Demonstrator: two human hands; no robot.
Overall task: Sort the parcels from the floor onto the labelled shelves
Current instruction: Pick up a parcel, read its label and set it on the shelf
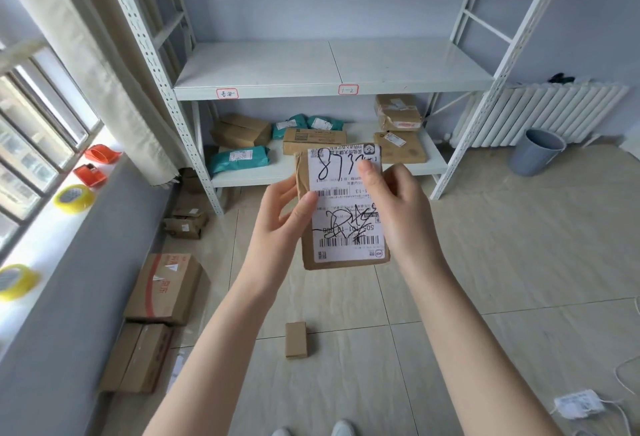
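1. One flat brown parcel (344,208) held up at frame centre, white shipping label facing the camera, handwriting in black marker across it; the printed text reads upside down.
2. Left hand (277,227) clamped on the parcel's 9 o'clock edge, thumb lying on the label. Right hand (398,207) clamped on the 3 o'clock edge, thumb near the label's top. Two hands, both gripping the same parcel.
3. White metal shelving unit (332,89) at 12 o'clock. Upper shelf bare, with two red-bordered tags (348,89) on its front lip.
4. Lower shelf (242,177): three teal bags (239,157) and about five brown cardboard parcels (313,141); the count at the back is uncertain.
5. Floor, 6 o'clock: one small brown box (296,339), lying alone.
6. Floor, 8 o'clock along the wall: two large cartons (164,288), touching. Further small parcels (185,219) at 10 o'clock by the shelf leg; number unclear.
7. Windowsill, 9 o'clock: two yellow tape rolls (72,197), two orange tape dispensers (90,174).
8. One grey bin (536,156) at 2 o'clock, beside a white radiator (543,116).
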